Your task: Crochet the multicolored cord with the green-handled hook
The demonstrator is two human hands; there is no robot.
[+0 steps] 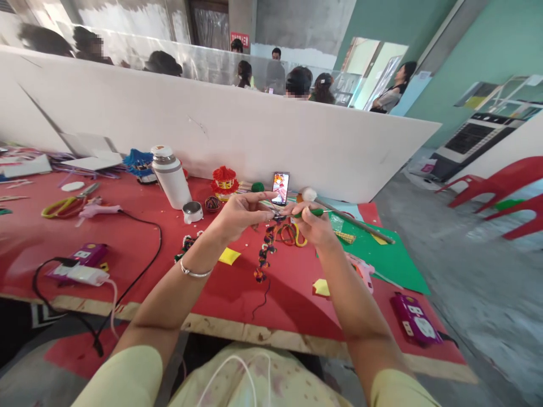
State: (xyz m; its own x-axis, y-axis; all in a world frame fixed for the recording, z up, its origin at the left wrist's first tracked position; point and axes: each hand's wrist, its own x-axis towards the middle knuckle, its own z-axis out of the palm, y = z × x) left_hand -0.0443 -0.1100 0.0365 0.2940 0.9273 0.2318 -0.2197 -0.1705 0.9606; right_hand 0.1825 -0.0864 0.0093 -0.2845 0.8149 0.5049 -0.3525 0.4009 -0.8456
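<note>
My left hand (241, 216) pinches the upper end of a dark multicoloured crocheted strip (266, 249) between thumb and fingers. The strip hangs down in curls, and a loose dark yarn tail (267, 294) trails below it. My right hand (317, 229) is closed around a crochet hook (313, 212) with a green handle, its metal end pointing left to the work at my left fingertips. The exact stitch there is too small to make out. Behind the hands a lit phone (280, 187) stands upright. Scissors with red and yellow handles (300, 234) lie just beyond the strip.
A white thermos (170, 178), its metal cup (192, 212) and a yarn ball (212, 204) stand left of my hands. Glue guns (99, 209) (360, 271), cables and purple power strips (418, 319) lie on the red table (178, 294). A white partition (237, 127) stands behind; people are beyond it.
</note>
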